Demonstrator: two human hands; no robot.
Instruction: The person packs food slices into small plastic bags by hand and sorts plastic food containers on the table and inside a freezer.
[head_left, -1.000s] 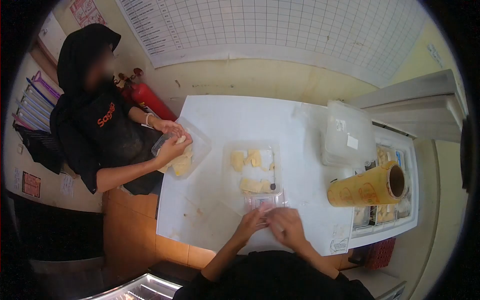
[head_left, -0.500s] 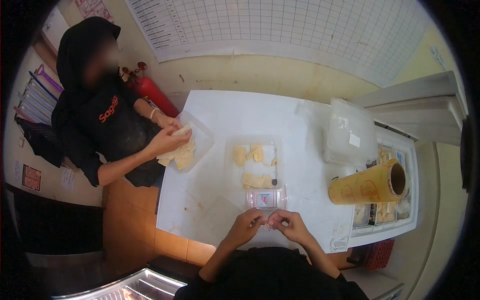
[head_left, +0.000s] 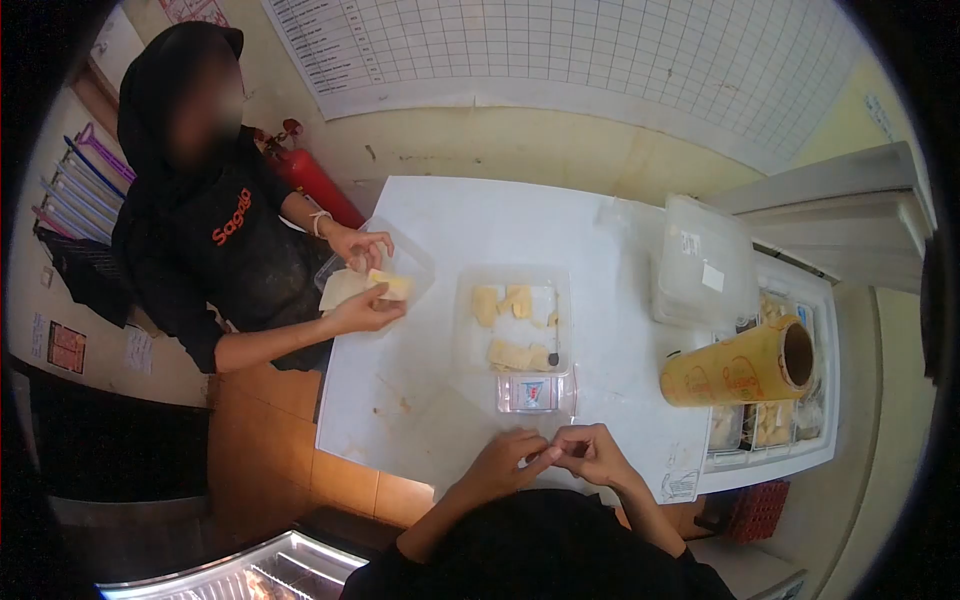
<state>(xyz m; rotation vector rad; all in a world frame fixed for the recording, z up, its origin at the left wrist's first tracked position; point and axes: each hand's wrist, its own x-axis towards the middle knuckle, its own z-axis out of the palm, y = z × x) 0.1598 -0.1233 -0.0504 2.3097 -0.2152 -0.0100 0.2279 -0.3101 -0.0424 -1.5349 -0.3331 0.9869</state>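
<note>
My left hand (head_left: 513,460) and my right hand (head_left: 593,456) meet at the front of the white table, fingertips pinched together. Whatever lies between them is too small to make out. Just beyond them is a small clear box (head_left: 507,394) with a blue-and-red label. Behind it stands a clear plastic tub (head_left: 463,330) holding folded pale yellow sheets (head_left: 522,355) and a small dark round object (head_left: 553,359). Neither hand touches the tub.
At the left a co-worker (head_left: 240,270) handles pale sheets (head_left: 345,288) over another clear container (head_left: 415,258). To the right are a large yellow film roll (head_left: 720,372), stacked clear lids or tubs (head_left: 700,255) and an open chest (head_left: 825,410) with packed containers.
My hands stay together but the fingers have shifted, the left fingers now reaching further across. The co-worker's hands have moved apart, and a yellow-edged sheet shows between them. The view has shifted slightly.
</note>
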